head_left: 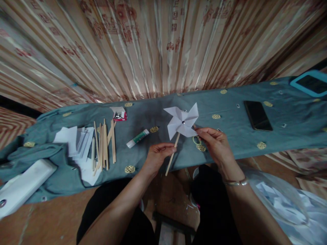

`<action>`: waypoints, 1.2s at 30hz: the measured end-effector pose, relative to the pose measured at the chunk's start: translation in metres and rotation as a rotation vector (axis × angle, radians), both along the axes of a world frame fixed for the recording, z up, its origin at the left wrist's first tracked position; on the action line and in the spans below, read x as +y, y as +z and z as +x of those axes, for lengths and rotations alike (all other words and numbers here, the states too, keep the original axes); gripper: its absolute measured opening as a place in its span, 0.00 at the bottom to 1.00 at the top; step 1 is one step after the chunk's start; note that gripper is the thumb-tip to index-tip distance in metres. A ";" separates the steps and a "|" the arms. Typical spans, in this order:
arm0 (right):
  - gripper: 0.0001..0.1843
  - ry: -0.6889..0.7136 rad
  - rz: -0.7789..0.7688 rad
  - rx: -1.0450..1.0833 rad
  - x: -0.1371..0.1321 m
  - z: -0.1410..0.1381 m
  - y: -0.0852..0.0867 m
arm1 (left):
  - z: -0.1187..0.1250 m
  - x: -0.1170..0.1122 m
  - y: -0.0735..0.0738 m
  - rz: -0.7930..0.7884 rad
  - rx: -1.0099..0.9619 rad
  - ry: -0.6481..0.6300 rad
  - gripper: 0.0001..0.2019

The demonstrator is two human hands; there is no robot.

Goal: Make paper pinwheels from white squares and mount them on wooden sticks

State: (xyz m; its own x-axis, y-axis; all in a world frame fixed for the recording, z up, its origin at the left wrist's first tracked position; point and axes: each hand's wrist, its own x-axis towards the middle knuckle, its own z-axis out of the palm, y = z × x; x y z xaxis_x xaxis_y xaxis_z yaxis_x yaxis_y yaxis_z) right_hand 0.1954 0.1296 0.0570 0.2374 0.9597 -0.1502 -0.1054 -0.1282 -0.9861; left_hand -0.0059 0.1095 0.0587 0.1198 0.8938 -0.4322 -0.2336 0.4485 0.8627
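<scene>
A white paper pinwheel (180, 123) on a thin wooden stick (171, 159) is held up above the near side of the cloth-covered table. A shiny pin head (183, 122) shows at its centre. My left hand (160, 153) pinches the stick a little below the blades. With thumb and fingertips, my right hand (214, 141) grips the tip of the lower right blade. Behind that hand, the yellow handle of scissors (196, 140) shows partly on the cloth. A glue stick (138, 138) lies to the left of my left hand.
On the left are several wooden sticks (104, 146), white paper pieces (83, 143), an open red box of pins (120, 115) and a long white case (28, 185). Rightward lie a black phone (258, 115) and a blue-framed tablet (311, 83). A clear plastic bag (286, 200) stands below.
</scene>
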 end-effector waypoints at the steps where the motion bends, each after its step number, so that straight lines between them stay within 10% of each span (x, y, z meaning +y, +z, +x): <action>1: 0.10 0.002 -0.007 -0.009 0.000 -0.001 0.000 | 0.000 0.000 0.000 0.000 -0.001 0.000 0.10; 36: 0.11 0.177 0.014 0.052 -0.005 -0.036 0.009 | 0.007 0.002 0.003 -0.001 -0.041 -0.002 0.10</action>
State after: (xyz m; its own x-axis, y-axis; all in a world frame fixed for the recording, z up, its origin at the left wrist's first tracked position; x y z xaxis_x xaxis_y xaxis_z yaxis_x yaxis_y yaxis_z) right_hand 0.1591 0.1245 0.0658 0.0572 0.9879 -0.1443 -0.1331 -0.1357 -0.9818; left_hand 0.0007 0.1115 0.0612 0.1394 0.8933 -0.4274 -0.2678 0.4495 0.8522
